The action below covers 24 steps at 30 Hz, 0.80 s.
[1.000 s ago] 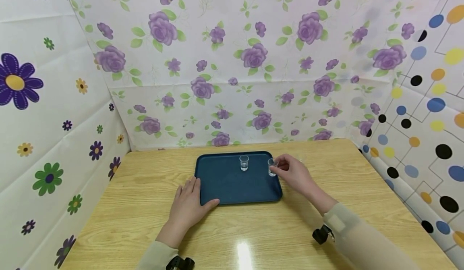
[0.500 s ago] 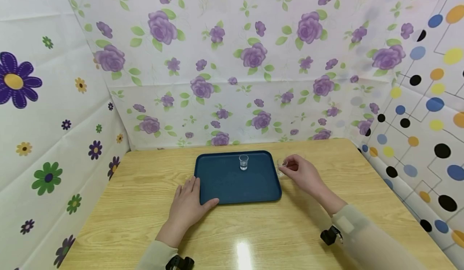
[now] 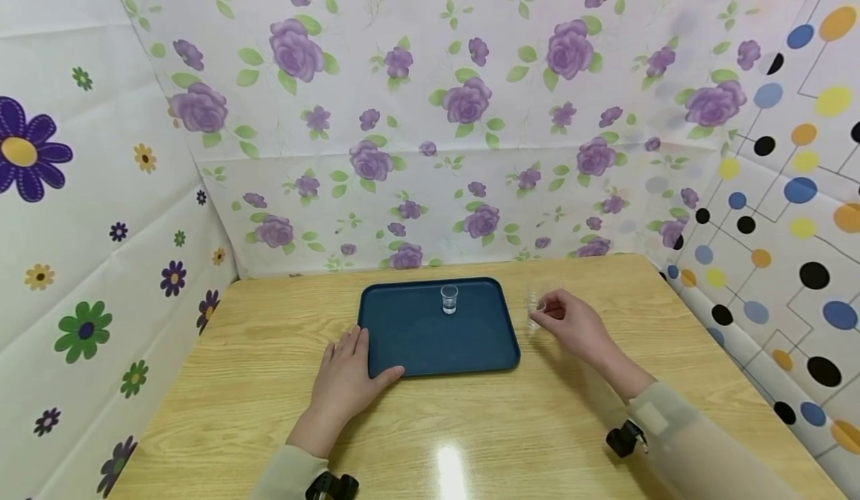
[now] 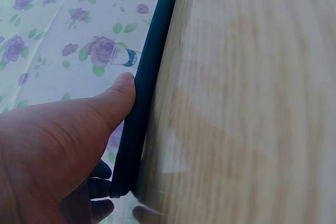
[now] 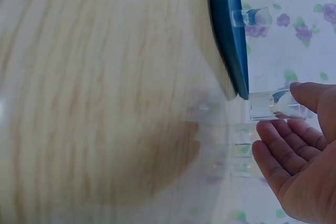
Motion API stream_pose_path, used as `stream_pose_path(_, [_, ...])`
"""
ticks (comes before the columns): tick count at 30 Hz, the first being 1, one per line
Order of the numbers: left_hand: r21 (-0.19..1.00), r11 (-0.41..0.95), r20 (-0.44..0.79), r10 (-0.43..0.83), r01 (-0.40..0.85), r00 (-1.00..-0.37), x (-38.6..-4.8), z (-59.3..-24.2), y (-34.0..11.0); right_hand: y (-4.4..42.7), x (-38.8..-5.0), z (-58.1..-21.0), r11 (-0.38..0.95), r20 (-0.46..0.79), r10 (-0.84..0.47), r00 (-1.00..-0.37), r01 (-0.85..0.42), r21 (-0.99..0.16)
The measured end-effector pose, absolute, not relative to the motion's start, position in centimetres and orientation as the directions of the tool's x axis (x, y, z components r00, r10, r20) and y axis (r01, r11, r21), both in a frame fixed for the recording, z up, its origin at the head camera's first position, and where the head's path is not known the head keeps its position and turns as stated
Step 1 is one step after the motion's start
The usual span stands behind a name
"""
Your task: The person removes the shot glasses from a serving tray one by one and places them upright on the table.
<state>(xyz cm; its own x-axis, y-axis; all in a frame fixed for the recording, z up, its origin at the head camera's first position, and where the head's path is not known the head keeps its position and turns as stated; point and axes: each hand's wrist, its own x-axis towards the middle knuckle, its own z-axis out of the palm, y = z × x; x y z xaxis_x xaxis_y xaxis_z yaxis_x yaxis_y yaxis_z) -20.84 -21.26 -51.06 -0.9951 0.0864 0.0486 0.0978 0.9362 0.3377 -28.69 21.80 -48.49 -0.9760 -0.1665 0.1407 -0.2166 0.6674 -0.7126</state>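
Note:
Beside the tray's right edge, my right hand (image 3: 574, 328) pinches a small clear glass (image 3: 534, 321) between thumb and fingers. The right wrist view has this glass (image 5: 262, 106) upright by the tray corner, the thumb of my right hand (image 5: 304, 145) on its upper part. A second clear glass (image 3: 449, 300) stands on the dark blue tray (image 3: 437, 343), toward the back. My left hand (image 3: 343, 380) rests at the tray's front left corner, fingers along the left rim and thumb at the front. In the left wrist view, the thumb of my left hand (image 4: 63, 140) touches the rim (image 4: 140, 108).
In the right wrist view several more clear glasses (image 5: 243, 150) stand beyond my right fingers, hard to make out. The wooden table (image 3: 269, 336) extends around the tray. Patterned cloths (image 3: 403, 112) hang behind it and at both sides.
My right hand has carried its glass rightward, from over the tray's right side to beside the tray. The left hand stays at the tray corner.

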Motion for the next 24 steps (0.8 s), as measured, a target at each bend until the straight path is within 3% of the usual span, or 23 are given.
stream_pose_path(24, [0.348, 0.933, 0.049, 0.077, 0.089, -0.996, -20.8, -51.0, -21.2, 23.1, -28.8, -49.7, 0.659, 0.086, -0.161, -0.983, -0.172, -0.732])
